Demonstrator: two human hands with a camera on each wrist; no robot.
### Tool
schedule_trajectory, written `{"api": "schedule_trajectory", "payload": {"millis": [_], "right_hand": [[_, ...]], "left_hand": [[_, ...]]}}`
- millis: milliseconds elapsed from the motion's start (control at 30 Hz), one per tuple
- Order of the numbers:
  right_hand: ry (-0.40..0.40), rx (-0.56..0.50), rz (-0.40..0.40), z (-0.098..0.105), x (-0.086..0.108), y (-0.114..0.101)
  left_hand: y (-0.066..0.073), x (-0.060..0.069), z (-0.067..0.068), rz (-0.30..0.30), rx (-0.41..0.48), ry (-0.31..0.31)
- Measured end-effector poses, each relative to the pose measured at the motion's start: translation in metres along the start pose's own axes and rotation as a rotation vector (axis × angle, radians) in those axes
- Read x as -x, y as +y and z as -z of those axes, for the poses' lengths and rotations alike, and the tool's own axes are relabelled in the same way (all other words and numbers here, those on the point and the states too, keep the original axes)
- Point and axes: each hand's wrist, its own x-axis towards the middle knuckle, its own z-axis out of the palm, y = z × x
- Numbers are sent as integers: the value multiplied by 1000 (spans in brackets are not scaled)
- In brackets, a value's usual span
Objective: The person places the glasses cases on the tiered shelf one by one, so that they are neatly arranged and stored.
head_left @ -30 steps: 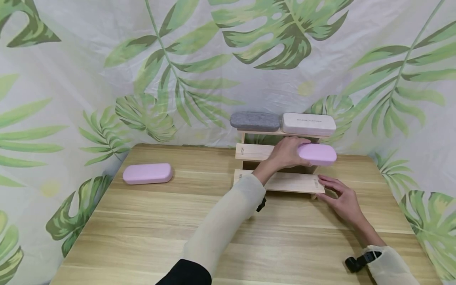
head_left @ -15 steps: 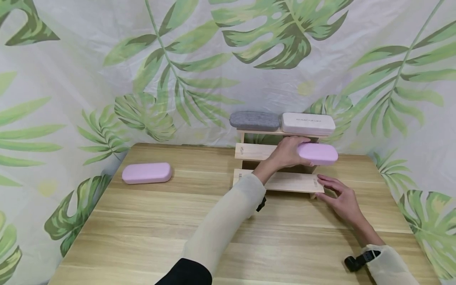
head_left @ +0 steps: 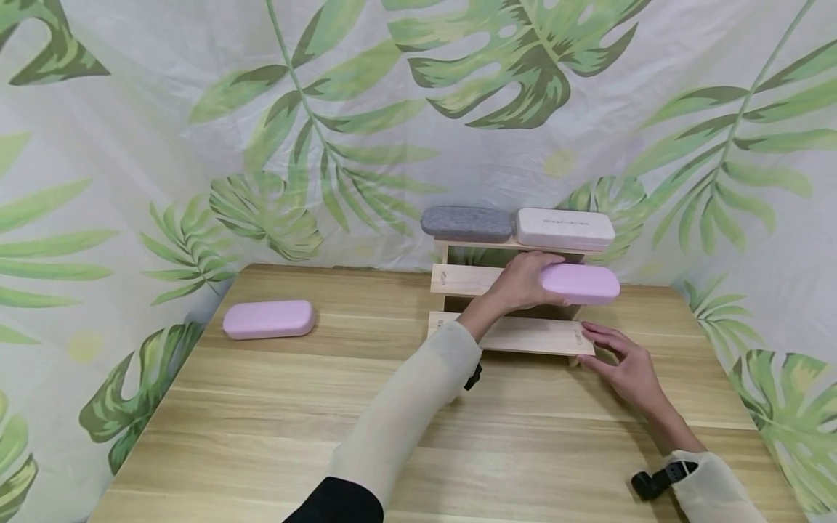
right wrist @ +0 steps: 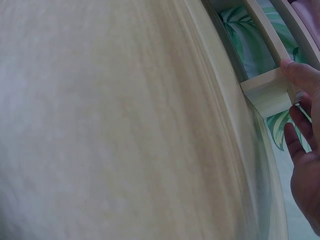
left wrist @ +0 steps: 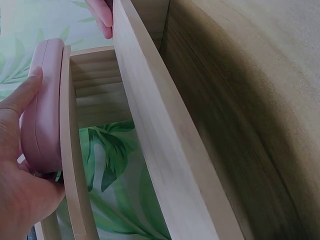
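A pink glasses case (head_left: 582, 284) lies at the right end of the middle board of a three-tier wooden shelf (head_left: 543, 335). My left hand (head_left: 521, 282) grips this case by its left end; in the left wrist view the thumb is on one face of the case (left wrist: 44, 107), which touches the board. My right hand (head_left: 624, 367) pinches the right end of the lowest board, with its thumb at the front edge in the right wrist view. On the top board sit a grey fabric glasses case (head_left: 467, 222) and, to its right, a white glasses case (head_left: 565, 227) with small lettering.
A second pink glasses case (head_left: 269, 319) lies on the wooden table (head_left: 261, 421), well left of the shelf. Behind the table hangs a leaf-patterned cloth (head_left: 366, 145). The shelf stands near the table's back edge.
Over the last half second my left hand has shifted slightly left along the pink case, so a bit more of the case shows. My right hand stays at the lowest board.
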Motion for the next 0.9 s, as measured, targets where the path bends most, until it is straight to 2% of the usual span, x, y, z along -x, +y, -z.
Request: {"api": "schedule_trajectory", "payload": {"millis": [333, 500, 900], "right_hand": [[1, -3, -2, 0, 1, -1], [1, -4, -4, 0, 1, -1], [0, 1, 11, 0, 1, 2]], "left_hand": [[1, 5, 5, 9, -35, 6], [2, 9, 10, 9, -74, 3], [3, 24, 26, 3, -93, -20]]}}
